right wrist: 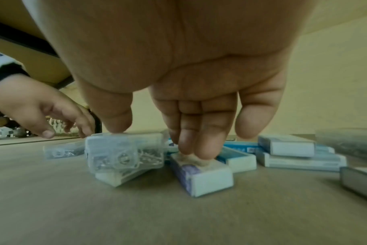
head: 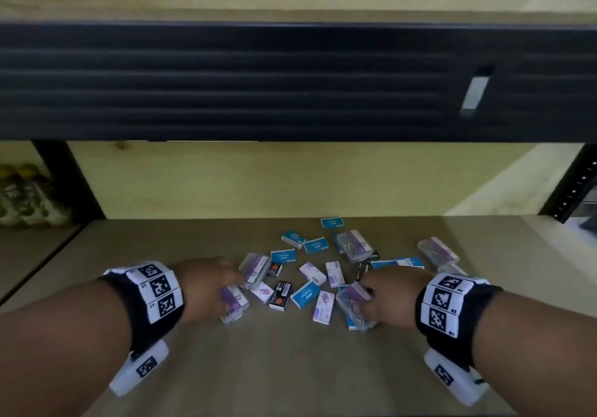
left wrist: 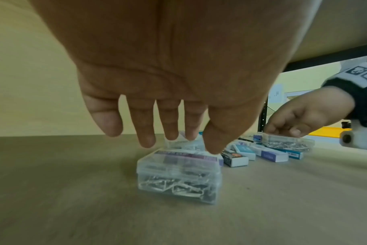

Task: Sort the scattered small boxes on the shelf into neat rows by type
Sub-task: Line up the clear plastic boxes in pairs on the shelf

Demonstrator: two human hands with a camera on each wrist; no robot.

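Observation:
Small boxes lie scattered on the wooden shelf: clear plastic clip boxes with purple labels, blue staples boxes, white-and-purple boxes and black boxes. My left hand hovers with spread, straight fingers over one clear box; its thumb tip touches the lid. A second clear box lies just beyond. My right hand rests its thumb on another clear box, which sits tilted on a white box. Its fingers press on a white-and-purple box.
More clear boxes and blue boxes lie toward the back and right of the pile. A black upper shelf beam hangs low overhead. Black posts stand at both sides. Bottles stand in the bay to the left.

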